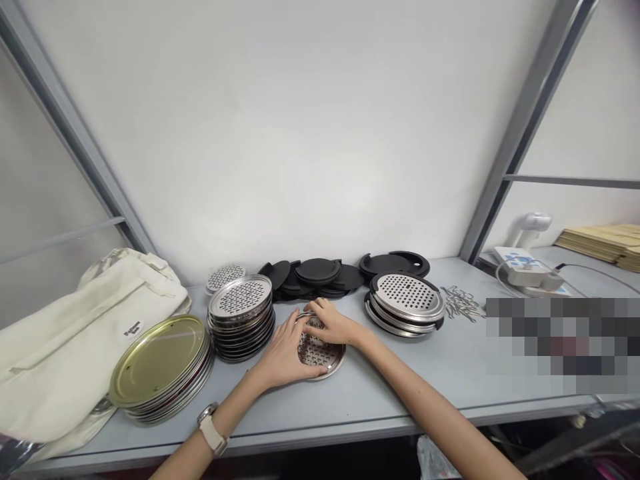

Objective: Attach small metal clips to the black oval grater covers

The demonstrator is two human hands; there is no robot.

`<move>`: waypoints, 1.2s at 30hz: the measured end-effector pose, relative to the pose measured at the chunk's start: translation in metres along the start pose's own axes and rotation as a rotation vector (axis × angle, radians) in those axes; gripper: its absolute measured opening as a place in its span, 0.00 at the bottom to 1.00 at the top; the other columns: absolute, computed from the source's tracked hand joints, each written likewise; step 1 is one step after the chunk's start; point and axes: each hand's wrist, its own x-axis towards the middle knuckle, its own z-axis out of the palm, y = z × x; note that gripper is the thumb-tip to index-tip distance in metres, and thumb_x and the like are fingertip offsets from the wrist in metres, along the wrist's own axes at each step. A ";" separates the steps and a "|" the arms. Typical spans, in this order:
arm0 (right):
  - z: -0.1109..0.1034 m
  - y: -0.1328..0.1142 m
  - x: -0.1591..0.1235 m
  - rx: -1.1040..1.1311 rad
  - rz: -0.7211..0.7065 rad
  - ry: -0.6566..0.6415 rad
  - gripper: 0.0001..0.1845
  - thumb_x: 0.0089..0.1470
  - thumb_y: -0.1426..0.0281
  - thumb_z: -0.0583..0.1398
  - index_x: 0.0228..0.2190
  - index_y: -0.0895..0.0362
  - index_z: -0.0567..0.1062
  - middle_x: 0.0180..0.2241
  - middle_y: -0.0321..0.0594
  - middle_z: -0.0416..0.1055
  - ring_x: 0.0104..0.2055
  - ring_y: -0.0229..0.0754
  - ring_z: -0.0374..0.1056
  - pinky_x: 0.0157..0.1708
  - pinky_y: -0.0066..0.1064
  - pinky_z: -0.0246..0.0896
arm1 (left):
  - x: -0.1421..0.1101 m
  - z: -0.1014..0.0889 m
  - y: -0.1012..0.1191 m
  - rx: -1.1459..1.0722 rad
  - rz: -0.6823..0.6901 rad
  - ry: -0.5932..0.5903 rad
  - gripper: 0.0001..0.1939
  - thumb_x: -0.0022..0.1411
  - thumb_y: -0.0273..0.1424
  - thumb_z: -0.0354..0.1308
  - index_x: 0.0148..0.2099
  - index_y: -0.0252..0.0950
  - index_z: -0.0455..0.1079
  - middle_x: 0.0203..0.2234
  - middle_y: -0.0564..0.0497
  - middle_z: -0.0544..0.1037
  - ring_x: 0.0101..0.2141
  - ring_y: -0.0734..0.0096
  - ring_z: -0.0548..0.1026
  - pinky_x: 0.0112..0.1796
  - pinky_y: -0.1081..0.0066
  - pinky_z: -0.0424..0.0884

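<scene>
Cream cloth bag (pixel 65 347) at L, gry post (pixel 531 127), wht box (pixel 524 270) & stacked wood boards (pixel 607 243) at R

bright, even light, faint glow on the wall (pixel 315 147), stretched edges

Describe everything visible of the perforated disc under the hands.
The perforated disc is round, silvery and metal-looking, with a shiny rim and many small openings across its face. It appears to lie flat on the grey table. The left hand spans it, thumb at the near rim; the right hand covers its far side. Both hide part of it.
</scene>
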 end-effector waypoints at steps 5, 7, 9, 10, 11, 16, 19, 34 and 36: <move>0.000 0.001 0.001 -0.010 -0.018 0.008 0.15 0.58 0.60 0.56 0.43 0.56 0.65 0.41 0.44 0.63 0.45 0.47 0.59 0.49 0.41 0.56 | 0.001 -0.002 0.002 -0.007 0.051 0.008 0.51 0.45 0.51 0.64 0.66 0.42 0.44 0.65 0.42 0.47 0.64 0.49 0.45 0.59 0.49 0.50; 0.001 0.003 0.001 -0.022 -0.017 0.012 0.14 0.58 0.60 0.56 0.42 0.56 0.66 0.40 0.44 0.63 0.44 0.47 0.59 0.47 0.40 0.57 | 0.001 -0.003 0.004 -0.015 0.055 0.027 0.50 0.46 0.48 0.64 0.65 0.42 0.45 0.65 0.42 0.47 0.64 0.49 0.47 0.58 0.49 0.51; 0.002 0.004 0.002 -0.029 -0.015 0.016 0.14 0.58 0.60 0.56 0.41 0.56 0.66 0.39 0.43 0.62 0.43 0.46 0.60 0.46 0.39 0.58 | 0.001 -0.004 0.005 -0.023 0.066 0.047 0.47 0.46 0.45 0.65 0.64 0.42 0.48 0.64 0.43 0.49 0.63 0.49 0.48 0.58 0.49 0.53; 0.002 0.004 0.002 -0.028 -0.013 0.017 0.14 0.58 0.60 0.56 0.41 0.56 0.66 0.38 0.42 0.63 0.43 0.46 0.60 0.46 0.39 0.59 | 0.000 -0.004 0.005 -0.026 0.077 0.057 0.46 0.46 0.44 0.65 0.63 0.42 0.49 0.64 0.43 0.50 0.63 0.49 0.48 0.58 0.50 0.53; 0.002 0.004 0.002 -0.024 -0.010 0.017 0.13 0.59 0.59 0.56 0.41 0.55 0.66 0.38 0.42 0.63 0.42 0.46 0.60 0.46 0.39 0.59 | 0.000 -0.004 0.006 -0.029 0.090 0.067 0.45 0.46 0.42 0.65 0.63 0.42 0.50 0.63 0.43 0.51 0.63 0.49 0.48 0.58 0.51 0.54; -0.008 0.004 0.001 0.068 0.025 -0.015 0.17 0.58 0.56 0.56 0.42 0.55 0.67 0.40 0.43 0.65 0.46 0.46 0.61 0.48 0.38 0.58 | -0.001 -0.005 0.005 -0.057 0.119 0.121 0.42 0.47 0.38 0.65 0.61 0.41 0.52 0.62 0.43 0.54 0.62 0.49 0.52 0.57 0.53 0.57; -0.022 0.008 -0.002 0.171 0.077 -0.121 0.27 0.49 0.51 0.62 0.44 0.55 0.68 0.43 0.43 0.65 0.48 0.48 0.61 0.49 0.38 0.59 | -0.002 -0.006 0.005 -0.094 0.118 0.141 0.41 0.46 0.37 0.65 0.61 0.41 0.53 0.60 0.44 0.58 0.59 0.50 0.58 0.55 0.55 0.60; -0.040 0.015 -0.010 0.272 0.112 -0.437 0.55 0.29 0.50 0.70 0.57 0.52 0.59 0.54 0.44 0.57 0.59 0.54 0.51 0.59 0.44 0.49 | -0.003 -0.012 0.011 -0.165 0.100 0.170 0.38 0.47 0.38 0.66 0.58 0.41 0.56 0.55 0.45 0.63 0.55 0.53 0.63 0.54 0.57 0.62; -0.041 0.013 -0.010 0.241 0.114 -0.433 0.55 0.30 0.50 0.70 0.58 0.53 0.58 0.53 0.45 0.56 0.59 0.55 0.51 0.59 0.45 0.49 | -0.003 -0.013 0.011 -0.160 0.103 0.159 0.38 0.47 0.38 0.65 0.59 0.41 0.55 0.55 0.45 0.62 0.56 0.53 0.62 0.54 0.57 0.62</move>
